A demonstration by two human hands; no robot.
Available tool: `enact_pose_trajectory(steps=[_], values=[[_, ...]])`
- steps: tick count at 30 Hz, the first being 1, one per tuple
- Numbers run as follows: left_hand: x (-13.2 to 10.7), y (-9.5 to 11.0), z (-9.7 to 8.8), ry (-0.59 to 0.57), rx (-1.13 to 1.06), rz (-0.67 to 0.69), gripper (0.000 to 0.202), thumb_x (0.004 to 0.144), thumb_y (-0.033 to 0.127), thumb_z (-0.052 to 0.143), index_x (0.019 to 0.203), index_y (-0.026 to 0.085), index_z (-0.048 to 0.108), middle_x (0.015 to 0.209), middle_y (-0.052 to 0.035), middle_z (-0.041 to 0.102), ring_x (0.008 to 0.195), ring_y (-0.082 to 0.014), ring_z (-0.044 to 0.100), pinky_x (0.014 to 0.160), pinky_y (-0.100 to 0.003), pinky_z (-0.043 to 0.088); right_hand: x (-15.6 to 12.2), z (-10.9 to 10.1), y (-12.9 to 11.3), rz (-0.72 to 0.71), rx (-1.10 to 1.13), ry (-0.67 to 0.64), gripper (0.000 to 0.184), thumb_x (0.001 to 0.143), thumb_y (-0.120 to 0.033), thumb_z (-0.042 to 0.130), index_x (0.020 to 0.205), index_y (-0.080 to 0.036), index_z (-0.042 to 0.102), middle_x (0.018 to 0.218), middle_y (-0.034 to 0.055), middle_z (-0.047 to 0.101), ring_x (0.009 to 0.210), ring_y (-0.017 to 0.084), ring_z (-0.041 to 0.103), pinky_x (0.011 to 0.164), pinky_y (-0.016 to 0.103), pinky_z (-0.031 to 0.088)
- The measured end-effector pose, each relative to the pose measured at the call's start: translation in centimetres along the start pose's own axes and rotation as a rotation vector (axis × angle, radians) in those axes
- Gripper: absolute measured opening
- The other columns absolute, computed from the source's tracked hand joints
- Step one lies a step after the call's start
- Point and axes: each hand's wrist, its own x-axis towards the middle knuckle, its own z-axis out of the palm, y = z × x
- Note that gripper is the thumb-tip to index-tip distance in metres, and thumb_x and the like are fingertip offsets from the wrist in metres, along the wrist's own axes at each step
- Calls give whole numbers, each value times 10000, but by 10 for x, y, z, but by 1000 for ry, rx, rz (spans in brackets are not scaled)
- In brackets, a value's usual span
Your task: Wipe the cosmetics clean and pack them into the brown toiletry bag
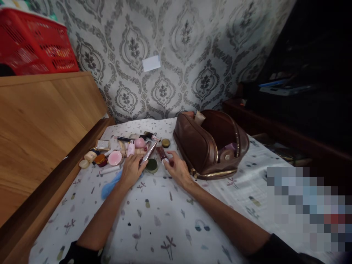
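My left hand (131, 170) is closed on a shiny rose-coloured tube (150, 151) that slants up to the right. My right hand (178, 170) pinches the pale end of a lip gloss tube (161, 152) with a dark reddish-brown body. Between the hands lies a round dark green jar (151, 166). Beyond the left fingers are a small pale pink bottle (131, 148), a rounded pink item (139, 142) and a black pencil-like stick (123, 139). A round pink compact (114, 158) lies to their left. Just right of my right hand stands an unzipped brown cosmetic bag (196, 146).
A blue cloth-like item (110, 187) lies under my left wrist. Farther left are an amber jar (101, 160), a glittery case (102, 144) and a white tube (110, 169). A wooden panel (49, 121) borders the patterned sheet (154, 227); a red basket (35, 42) sits above it.
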Motion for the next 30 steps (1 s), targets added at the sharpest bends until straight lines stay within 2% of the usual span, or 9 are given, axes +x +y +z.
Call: enact_pose_trajectory(steps=[5, 11, 16, 20, 24, 30], values=[[0, 1, 0, 13, -17, 12, 226, 975, 278, 481, 1127, 179, 615, 1029, -87, 722, 904, -255, 610, 847, -392, 459, -1, 0, 1, -34, -63, -30, 429, 908, -345, 473, 1302, -176, 488, 709, -4, 653, 589, 163, 558, 614, 266, 401], [0, 3, -3, 19, -93, -3, 254, 966, 270, 498, 1194, 207, 591, 899, -47, 701, 823, -226, 599, 789, -353, 464, -2, 2, -2, -74, -165, -72, 395, 953, -361, 431, 1295, -174, 493, 761, 11, 660, 658, 179, 598, 627, 269, 391], [0, 4, -1, 22, -112, 8, 244, 959, 272, 516, 1173, 196, 606, 907, -58, 696, 879, -227, 623, 832, -359, 484, -4, 4, -4, -56, -266, -81, 401, 958, -367, 446, 1307, -178, 505, 894, 54, 680, 789, 197, 626, 706, 275, 423], [0, 5, 0, 35, -150, 16, 234, 961, 272, 506, 1158, 202, 611, 953, -66, 702, 907, -232, 634, 848, -370, 503, -4, 5, -3, -72, -253, -22, 381, 940, -348, 476, 1251, -143, 554, 956, 98, 685, 944, 225, 627, 829, 304, 450], [-1, 8, 2, 45, -178, 3, 238, 965, 281, 499, 1167, 211, 604, 995, -65, 699, 910, -222, 637, 845, -365, 513, -3, 8, 0, -57, -198, 2, 446, 929, -355, 461, 1316, -139, 509, 921, 85, 687, 847, 218, 636, 784, 314, 466], [-1, 10, 5, 37, -180, -15, 232, 978, 306, 488, 1157, 205, 596, 1025, -73, 695, 945, -228, 641, 856, -377, 524, -1, 11, 5, -87, -170, 5, 434, 939, -369, 407, 1283, -138, 535, 832, 68, 677, 763, 214, 624, 729, 312, 456]])
